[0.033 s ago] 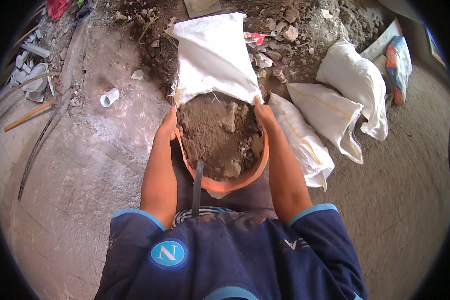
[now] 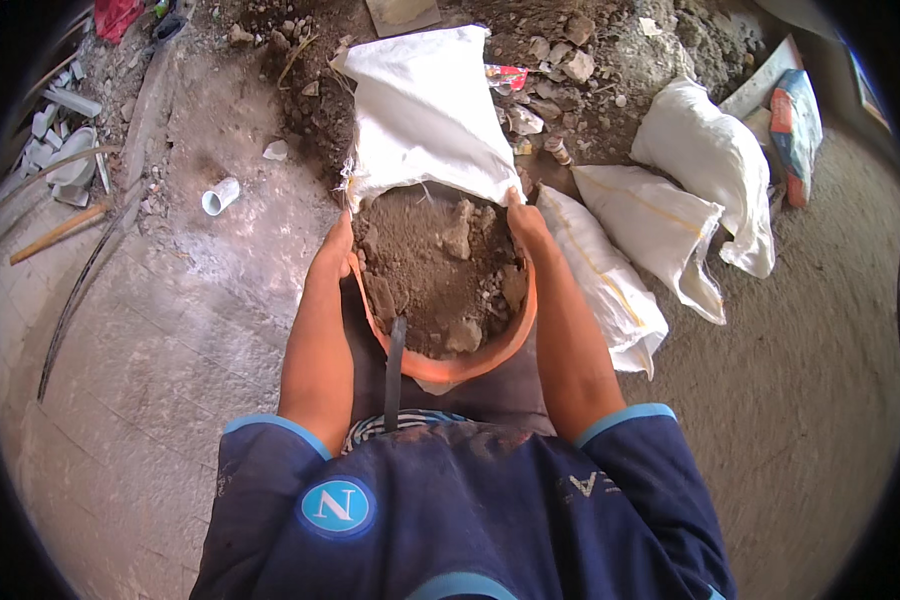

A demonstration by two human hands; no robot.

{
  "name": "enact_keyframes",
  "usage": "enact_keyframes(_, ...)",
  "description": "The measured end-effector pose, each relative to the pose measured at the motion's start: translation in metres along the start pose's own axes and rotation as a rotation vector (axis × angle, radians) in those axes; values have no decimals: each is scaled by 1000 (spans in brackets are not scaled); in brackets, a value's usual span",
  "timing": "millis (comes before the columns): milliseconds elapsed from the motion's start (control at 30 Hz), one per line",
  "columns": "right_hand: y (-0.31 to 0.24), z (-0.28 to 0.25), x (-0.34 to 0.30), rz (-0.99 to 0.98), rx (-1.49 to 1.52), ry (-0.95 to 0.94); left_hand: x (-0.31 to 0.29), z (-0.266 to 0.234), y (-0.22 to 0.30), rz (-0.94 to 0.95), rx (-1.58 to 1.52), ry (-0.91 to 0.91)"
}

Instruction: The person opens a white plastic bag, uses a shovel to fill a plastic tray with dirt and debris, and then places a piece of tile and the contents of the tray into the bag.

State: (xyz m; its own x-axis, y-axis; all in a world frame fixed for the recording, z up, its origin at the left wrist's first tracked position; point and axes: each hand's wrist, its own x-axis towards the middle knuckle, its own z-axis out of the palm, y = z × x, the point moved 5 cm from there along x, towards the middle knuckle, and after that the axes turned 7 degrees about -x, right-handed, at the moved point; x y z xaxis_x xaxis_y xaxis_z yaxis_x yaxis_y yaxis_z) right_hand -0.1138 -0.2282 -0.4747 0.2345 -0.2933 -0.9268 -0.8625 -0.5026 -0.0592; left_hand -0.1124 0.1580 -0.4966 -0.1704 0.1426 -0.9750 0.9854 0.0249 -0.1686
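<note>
An orange tub [image 2: 510, 345] full of dirt [image 2: 420, 255] and broken stones is right in front of me, at my legs. A white woven sack [image 2: 425, 115] lies beyond it, its mouth drawn over the tub's far edge. My left hand [image 2: 338, 245] is closed on the left corner of the sack's mouth, against the tub's side. At the right corner, my right hand [image 2: 526, 222] pinches the sack's edge with the thumb on top. Most fingers of both hands are hidden. A flat dark strip [image 2: 395, 370] runs from the dirt over the near rim toward my waist.
Several white sacks [image 2: 650, 215] lie to the right, with a blue and orange bag [image 2: 797, 135] behind them. Rubble [image 2: 575, 62] covers the ground at the far side. A white pipe piece [image 2: 220, 196], a wooden stick [image 2: 60, 235] and a black cable [image 2: 65, 320] lie left.
</note>
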Motion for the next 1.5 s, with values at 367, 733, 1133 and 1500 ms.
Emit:
enact_keyframes(367, -64, -43, -24, 118, 116, -141, -65, 7, 54, 36, -75, 83)
enact_keyframes(733, -77, -48, -14, 130, 100, -161, -103, 10, 74, -5, 26, 26)
enact_keyframes(1133, -83, -64, -44, 290, 230, -281, -85, 1, 85, -99, -21, -19)
enact_keyframes(1500, -126, -108, -29, 77, 152, -269, -103, -8, 147, -113, 20, -165)
